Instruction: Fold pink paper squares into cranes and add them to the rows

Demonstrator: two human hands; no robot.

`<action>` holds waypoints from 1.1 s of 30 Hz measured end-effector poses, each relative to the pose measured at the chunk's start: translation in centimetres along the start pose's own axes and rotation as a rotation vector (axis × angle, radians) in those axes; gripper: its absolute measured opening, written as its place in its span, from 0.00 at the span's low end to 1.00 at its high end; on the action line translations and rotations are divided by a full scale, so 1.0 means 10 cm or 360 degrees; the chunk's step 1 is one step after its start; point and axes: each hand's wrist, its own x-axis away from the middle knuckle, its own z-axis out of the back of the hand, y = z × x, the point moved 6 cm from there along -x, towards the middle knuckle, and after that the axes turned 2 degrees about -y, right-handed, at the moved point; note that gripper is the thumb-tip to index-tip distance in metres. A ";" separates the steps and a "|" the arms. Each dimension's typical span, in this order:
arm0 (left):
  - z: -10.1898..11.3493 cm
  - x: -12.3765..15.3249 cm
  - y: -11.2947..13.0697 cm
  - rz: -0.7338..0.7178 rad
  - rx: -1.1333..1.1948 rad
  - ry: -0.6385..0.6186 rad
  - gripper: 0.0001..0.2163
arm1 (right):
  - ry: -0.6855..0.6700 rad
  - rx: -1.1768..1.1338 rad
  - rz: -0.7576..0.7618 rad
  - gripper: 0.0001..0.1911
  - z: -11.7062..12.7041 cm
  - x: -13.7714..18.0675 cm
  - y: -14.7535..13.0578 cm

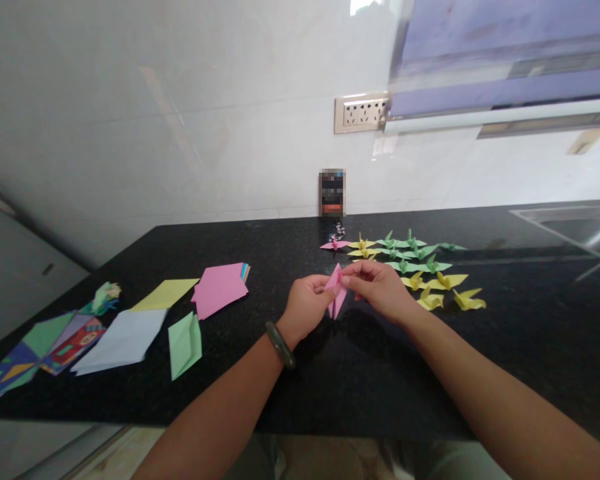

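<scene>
A pink folded paper, narrow and diamond-shaped, is held up between both hands over the black counter. My left hand, with a dark bangle at its wrist, pinches it from the left, thumb across its face. From the right, the thumb and fingertips of my right hand grip its upper right edge. Just beyond the hands sits a pink paper crane. Yellow cranes and green cranes stand in rows to the right, some partly hidden behind my right hand.
Left on the counter lie a pink paper stack, a folded green sheet, white sheets, a yellow sheet and a colourful packet. A phone-like device leans against the wall, below a socket.
</scene>
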 end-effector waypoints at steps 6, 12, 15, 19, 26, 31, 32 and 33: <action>0.04 0.04 0.05 -0.0323 -0.0782 0.0086 0.11 | 0.0082 0.0512 0.0117 0.07 0.00 0.01 -0.02; -0.07 0.13 0.22 -0.0513 -0.1334 0.0012 0.13 | 0.0263 0.0848 0.0189 0.04 -0.02 0.05 -0.04; -0.11 0.15 0.25 -0.0551 -0.1475 -0.0026 0.13 | 0.0325 0.0975 0.0242 0.05 -0.02 0.07 -0.07; -0.13 0.15 0.26 -0.0586 -0.1563 -0.0008 0.12 | 0.0389 0.1061 0.0269 0.08 -0.01 0.10 -0.09; -0.11 0.15 0.24 -0.0545 -0.1549 -0.0010 0.12 | 0.0456 0.1108 0.0300 0.10 0.04 0.10 -0.12; 0.00 0.10 0.14 -0.0409 -0.1192 0.0111 0.09 | 0.0373 0.0670 0.0105 0.14 0.08 0.04 -0.03; 0.02 0.08 0.11 -0.0367 -0.1088 0.0127 0.08 | 0.0309 0.0504 0.0034 0.13 0.07 0.02 0.00; 0.04 0.06 0.08 -0.0321 -0.0954 0.0139 0.07 | 0.0234 0.0343 -0.0019 0.11 0.04 0.01 0.03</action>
